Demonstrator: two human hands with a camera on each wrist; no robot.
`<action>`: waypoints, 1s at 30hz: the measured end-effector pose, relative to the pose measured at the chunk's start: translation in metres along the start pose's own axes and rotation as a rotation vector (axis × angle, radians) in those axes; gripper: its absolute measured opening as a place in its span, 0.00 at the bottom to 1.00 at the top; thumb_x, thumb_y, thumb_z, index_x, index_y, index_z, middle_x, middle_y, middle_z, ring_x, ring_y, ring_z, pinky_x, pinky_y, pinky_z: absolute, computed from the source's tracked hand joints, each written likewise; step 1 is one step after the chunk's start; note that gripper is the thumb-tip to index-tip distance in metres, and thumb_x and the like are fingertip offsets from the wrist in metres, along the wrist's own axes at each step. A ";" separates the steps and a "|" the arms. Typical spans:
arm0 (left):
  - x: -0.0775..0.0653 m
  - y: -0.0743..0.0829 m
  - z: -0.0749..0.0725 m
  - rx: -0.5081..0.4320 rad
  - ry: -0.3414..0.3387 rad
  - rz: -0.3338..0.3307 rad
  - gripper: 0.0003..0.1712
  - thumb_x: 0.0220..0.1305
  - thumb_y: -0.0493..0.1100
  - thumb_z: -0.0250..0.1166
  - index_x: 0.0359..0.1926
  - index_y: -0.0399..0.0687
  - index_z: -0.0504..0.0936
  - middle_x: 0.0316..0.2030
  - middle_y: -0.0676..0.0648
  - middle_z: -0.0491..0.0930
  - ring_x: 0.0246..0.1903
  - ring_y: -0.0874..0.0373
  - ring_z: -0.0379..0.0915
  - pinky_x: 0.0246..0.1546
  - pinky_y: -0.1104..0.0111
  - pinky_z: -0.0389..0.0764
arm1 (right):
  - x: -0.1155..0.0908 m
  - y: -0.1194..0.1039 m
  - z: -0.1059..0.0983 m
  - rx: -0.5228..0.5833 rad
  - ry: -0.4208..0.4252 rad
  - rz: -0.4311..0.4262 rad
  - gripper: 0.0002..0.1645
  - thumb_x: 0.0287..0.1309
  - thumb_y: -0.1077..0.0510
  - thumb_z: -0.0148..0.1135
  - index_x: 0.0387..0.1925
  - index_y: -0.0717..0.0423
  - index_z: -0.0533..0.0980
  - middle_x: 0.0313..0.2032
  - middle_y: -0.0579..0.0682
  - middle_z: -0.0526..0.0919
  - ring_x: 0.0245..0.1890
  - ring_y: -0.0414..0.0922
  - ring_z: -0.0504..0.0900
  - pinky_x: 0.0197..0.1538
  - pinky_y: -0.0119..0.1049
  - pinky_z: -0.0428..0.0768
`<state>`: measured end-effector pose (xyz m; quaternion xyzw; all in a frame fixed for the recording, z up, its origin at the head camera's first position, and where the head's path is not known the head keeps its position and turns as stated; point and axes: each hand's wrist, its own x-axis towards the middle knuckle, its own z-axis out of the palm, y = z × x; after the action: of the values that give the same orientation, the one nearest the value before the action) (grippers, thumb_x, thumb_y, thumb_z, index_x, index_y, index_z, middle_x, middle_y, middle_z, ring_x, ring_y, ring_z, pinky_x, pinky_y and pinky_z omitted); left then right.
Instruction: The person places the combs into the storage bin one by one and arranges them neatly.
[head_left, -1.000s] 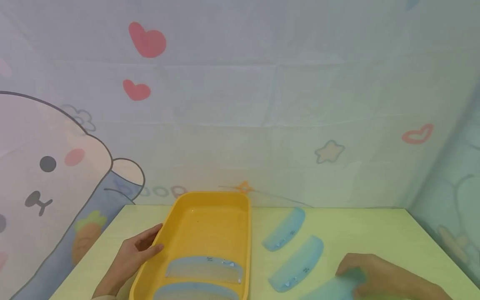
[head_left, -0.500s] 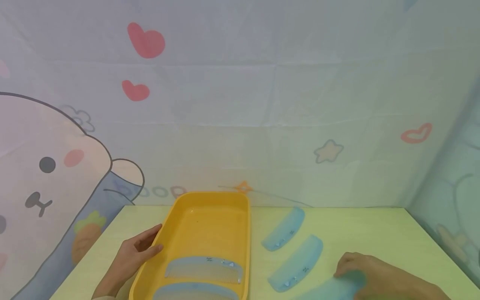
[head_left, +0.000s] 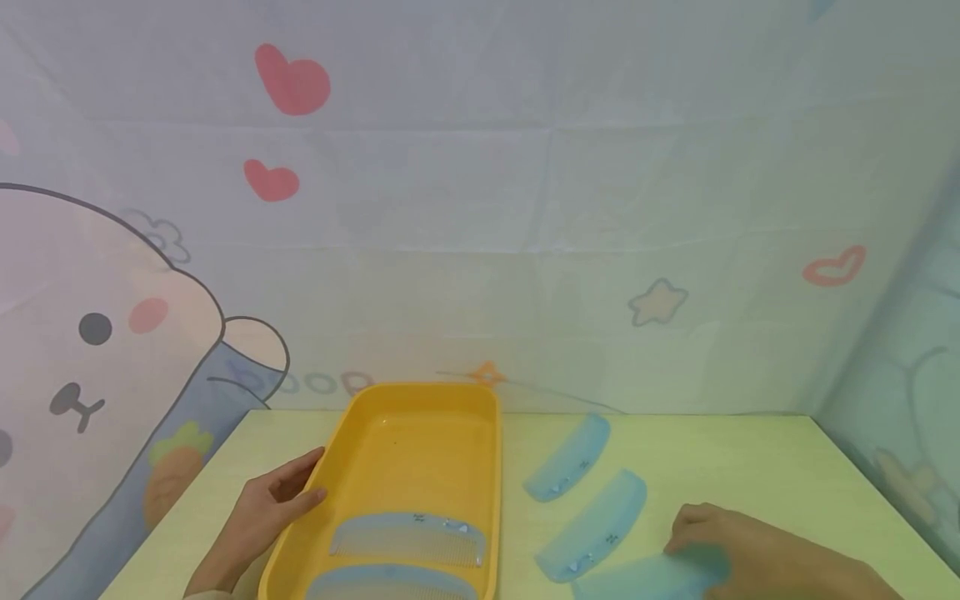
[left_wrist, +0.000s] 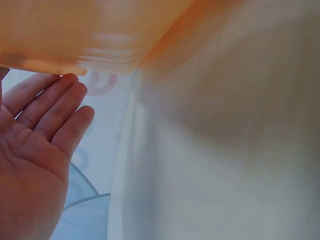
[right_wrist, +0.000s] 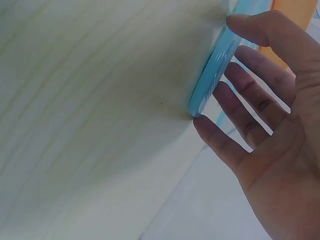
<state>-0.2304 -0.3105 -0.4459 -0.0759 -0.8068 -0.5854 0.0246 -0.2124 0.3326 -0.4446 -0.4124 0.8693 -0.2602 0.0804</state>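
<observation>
My left hand (head_left: 262,512) holds the left rim of a yellow tray (head_left: 497,467), thumb over the rim and fingers outside. In the left wrist view, the fingers (left_wrist: 65,107) reach up to the tray's edge. Inside the tray lie a translucent blue comb (head_left: 408,537) and, nearer, a second comb (head_left: 390,579) cut off by the frame. On the right, my right hand (head_left: 750,550) grips another blue comb (head_left: 626,579), low over or on the table. The right wrist view shows this comb's edge (right_wrist: 212,75) between thumb and fingertips. Its near part is out of the head view.
Two more blue combs, a far one (head_left: 567,458) and a nearer one (head_left: 592,527), lie slanted on the pale table (head_left: 750,454) right of the tray. A printed cloth backdrop (head_left: 562,208) rises behind the table's back edge.
My right hand has shifted slightly left, and its comb has moved left, close to the nearer loose comb. The left hand and the tray stay put.
</observation>
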 end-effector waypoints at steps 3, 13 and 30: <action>0.000 0.000 0.000 -0.004 -0.002 -0.002 0.39 0.72 0.40 0.72 0.78 0.35 0.67 0.73 0.32 0.69 0.55 0.74 0.79 0.52 0.69 0.86 | 0.001 -0.003 0.000 -0.018 -0.011 0.000 0.29 0.58 0.52 0.80 0.61 0.41 0.82 0.55 0.33 0.77 0.53 0.35 0.75 0.55 0.29 0.78; 0.000 0.002 0.001 0.000 0.002 -0.003 0.39 0.72 0.39 0.72 0.78 0.34 0.67 0.72 0.31 0.70 0.55 0.74 0.79 0.52 0.69 0.86 | 0.002 -0.004 -0.004 0.008 -0.029 -0.027 0.28 0.58 0.61 0.76 0.60 0.44 0.83 0.53 0.33 0.79 0.51 0.34 0.77 0.52 0.31 0.81; -0.002 0.002 0.001 0.007 0.007 0.007 0.39 0.72 0.39 0.72 0.78 0.35 0.68 0.73 0.31 0.69 0.55 0.76 0.78 0.52 0.70 0.86 | 0.012 0.015 -0.016 0.175 0.103 -0.075 0.13 0.71 0.63 0.69 0.51 0.45 0.85 0.47 0.38 0.88 0.47 0.35 0.84 0.44 0.32 0.84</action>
<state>-0.2285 -0.3091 -0.4448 -0.0765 -0.8086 -0.5827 0.0297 -0.2360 0.3370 -0.4380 -0.4222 0.8302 -0.3588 0.0613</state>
